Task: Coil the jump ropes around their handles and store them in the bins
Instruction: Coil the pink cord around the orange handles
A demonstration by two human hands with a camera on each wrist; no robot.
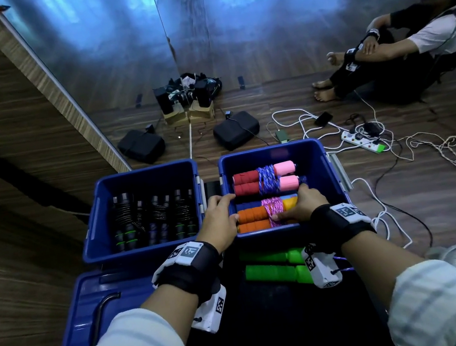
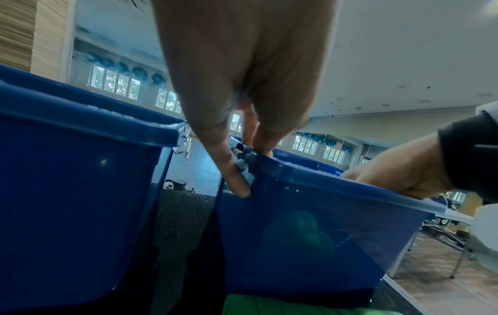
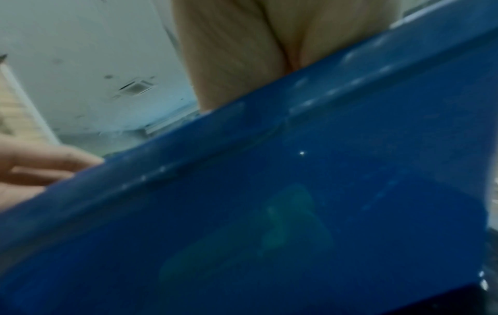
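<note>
Head view, nearest first: green-handled rope point(image 1: 275, 266) lies on the floor against the right bin's point(image 1: 318, 160) near wall, not yet stored. Right hand point(image 1: 301, 205) pinches the orange-handled bundle point(image 1: 253, 219) at the near wall; seat it flat, parallel to the red-and-pink bundle point(image 1: 266, 180) behind. Left hand point(image 1: 220, 218), curled over the near-left rim, should steady the bin.

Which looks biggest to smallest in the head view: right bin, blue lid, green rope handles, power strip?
1. Right bin and blue lid: similar, lid partly hidden, unranked.
2. Green rope handles.
3. Power strip, though farther away.
</note>
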